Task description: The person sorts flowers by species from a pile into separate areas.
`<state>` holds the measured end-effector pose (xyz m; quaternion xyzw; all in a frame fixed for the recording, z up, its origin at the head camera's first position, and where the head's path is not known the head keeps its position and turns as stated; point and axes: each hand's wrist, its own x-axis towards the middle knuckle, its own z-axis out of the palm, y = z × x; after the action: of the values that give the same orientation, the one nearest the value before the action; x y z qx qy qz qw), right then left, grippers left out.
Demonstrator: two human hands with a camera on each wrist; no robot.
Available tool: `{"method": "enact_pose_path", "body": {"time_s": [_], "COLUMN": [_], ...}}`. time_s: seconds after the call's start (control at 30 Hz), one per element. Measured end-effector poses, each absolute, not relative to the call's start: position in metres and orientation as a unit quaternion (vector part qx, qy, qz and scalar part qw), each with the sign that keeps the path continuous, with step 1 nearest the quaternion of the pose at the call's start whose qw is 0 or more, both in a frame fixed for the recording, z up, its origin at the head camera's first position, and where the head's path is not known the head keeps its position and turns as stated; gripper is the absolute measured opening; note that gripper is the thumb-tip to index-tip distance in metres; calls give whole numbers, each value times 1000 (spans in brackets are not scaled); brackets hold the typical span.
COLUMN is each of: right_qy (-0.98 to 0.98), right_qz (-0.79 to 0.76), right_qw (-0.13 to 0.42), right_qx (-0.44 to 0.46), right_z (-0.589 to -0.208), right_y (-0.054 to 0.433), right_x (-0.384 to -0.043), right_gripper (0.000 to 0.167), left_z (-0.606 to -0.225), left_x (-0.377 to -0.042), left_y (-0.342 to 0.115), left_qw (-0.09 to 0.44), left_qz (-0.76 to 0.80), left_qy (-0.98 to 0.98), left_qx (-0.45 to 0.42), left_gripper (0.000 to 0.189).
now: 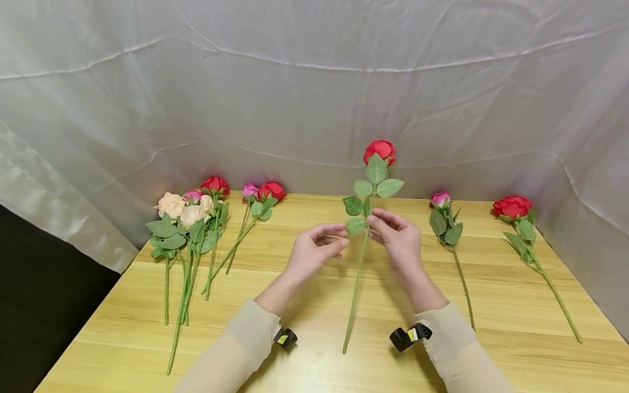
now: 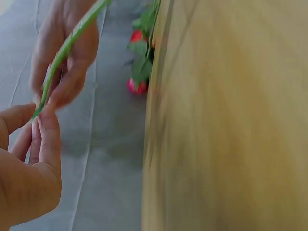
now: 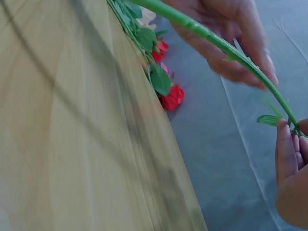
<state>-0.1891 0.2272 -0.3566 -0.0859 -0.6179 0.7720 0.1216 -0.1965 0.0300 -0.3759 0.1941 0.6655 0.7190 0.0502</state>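
A red artificial rose (image 1: 379, 152) with green leaves stands nearly upright over the table. My right hand (image 1: 399, 238) pinches its stem (image 3: 226, 47) just below the leaves, between thumb and fingertips. To the left of the stem is my left hand (image 1: 316, 246), fingers loosely curved, its fingertips close to the lowest leaf (image 1: 356, 225). In the left wrist view, the left hand (image 2: 33, 159) overlaps the upper stem, with the right hand (image 2: 67, 53) beyond it. The rose's bloom lies outside both wrist views.
On the wooden table (image 1: 314, 360), several pink, cream and red roses (image 1: 194, 215) lie at the left, beside a pink and a red rose (image 1: 272, 190). A pink rose (image 1: 440, 198) and another red rose (image 1: 512, 206) lie at the right. Grey cloth (image 1: 295, 109) hangs behind.
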Motion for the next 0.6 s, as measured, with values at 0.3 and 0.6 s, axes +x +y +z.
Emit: {"method": "enact_pose_path", "body": {"time_s": [0.3,0.6], "right_qy": [-661,-697], "right_qz": [732,698], "right_qw": [103,57], "right_qx": [-127,-155], "right_z": [-364,-380], "right_y": [251,273], "right_x": [-198,-205], "right_gripper": [38,40], "left_z": [-372,-373], "left_x": [-227,-249], "left_y": [-19,-76], "left_qw": [-67,-132], "left_qz": [636,514], "left_qy": [748,833], "left_qx": [180,153], "left_gripper": [32,31]}}
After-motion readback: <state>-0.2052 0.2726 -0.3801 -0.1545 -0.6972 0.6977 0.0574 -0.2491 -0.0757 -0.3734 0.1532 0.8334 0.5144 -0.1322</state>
